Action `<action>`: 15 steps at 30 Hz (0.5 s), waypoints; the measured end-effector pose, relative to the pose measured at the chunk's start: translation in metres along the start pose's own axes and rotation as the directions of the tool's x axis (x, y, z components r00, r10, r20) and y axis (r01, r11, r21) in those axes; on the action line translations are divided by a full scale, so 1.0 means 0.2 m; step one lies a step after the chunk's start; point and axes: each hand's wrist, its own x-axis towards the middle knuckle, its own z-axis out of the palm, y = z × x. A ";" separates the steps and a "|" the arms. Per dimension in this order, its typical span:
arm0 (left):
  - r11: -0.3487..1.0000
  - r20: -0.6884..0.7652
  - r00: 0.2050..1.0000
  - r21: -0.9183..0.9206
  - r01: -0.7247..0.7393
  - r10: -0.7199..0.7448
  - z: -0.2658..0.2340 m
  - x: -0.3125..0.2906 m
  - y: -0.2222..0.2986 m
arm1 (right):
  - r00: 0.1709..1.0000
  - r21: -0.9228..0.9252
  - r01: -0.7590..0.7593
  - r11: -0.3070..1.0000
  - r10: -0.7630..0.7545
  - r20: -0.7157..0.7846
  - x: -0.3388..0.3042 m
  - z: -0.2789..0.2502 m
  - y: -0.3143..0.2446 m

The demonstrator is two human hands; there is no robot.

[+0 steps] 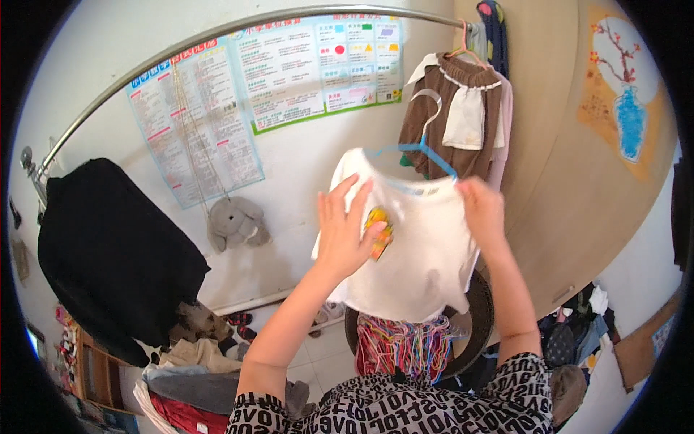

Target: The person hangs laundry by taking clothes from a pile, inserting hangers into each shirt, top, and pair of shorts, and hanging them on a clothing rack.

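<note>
A small white shirt (416, 264) with a colourful print on its chest hangs on a blue hanger (442, 162) with a pale hook, held up in front of me. My left hand (341, 235) lies against the shirt's left shoulder and chest, fingers spread and thumb near the print. At the opposite shoulder, the fingers of my right hand (483, 213) are closed on the cloth beside the hanger's end. Brown clothing (450, 94) with white trim hangs just behind the hanger's hook.
A metal rail (217, 30) arcs overhead, carrying a black garment (108, 246) at the left. A grey plush rabbit (237, 220) dangles before wall posters (195, 123). Below the shirt, many coloured hangers (405, 347) lie on a dark round seat. Clothes (195, 380) are heaped at lower left.
</note>
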 end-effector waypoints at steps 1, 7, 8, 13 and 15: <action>0.998 0.037 0.999 -0.058 -0.036 0.039 0.05 0.07 0.02 | 0.998 -0.103 0.025 0.994 -0.030 -0.048 0.13 -0.03 0.07; 0.957 0.043 0.967 -0.164 -0.240 0.250 0.30 0.57 0.12 | 0.971 -0.445 -0.007 0.896 -0.100 -0.215 0.98 -0.07 0.21; 0.950 0.054 0.958 -0.160 -0.270 0.281 0.33 0.64 0.14 | 0.980 -0.438 -0.057 0.897 -0.033 -0.196 1.10 -0.05 0.21; 0.948 0.109 0.946 -0.125 -0.291 0.305 0.42 0.82 0.28 | 0.979 -0.569 -0.178 0.803 0.088 -0.181 1.47 -0.02 0.34; 0.951 0.136 0.945 -0.124 -0.283 0.299 0.42 0.80 0.26 | 0.978 -0.573 -0.199 0.795 0.129 -0.161 1.50 0.05 0.42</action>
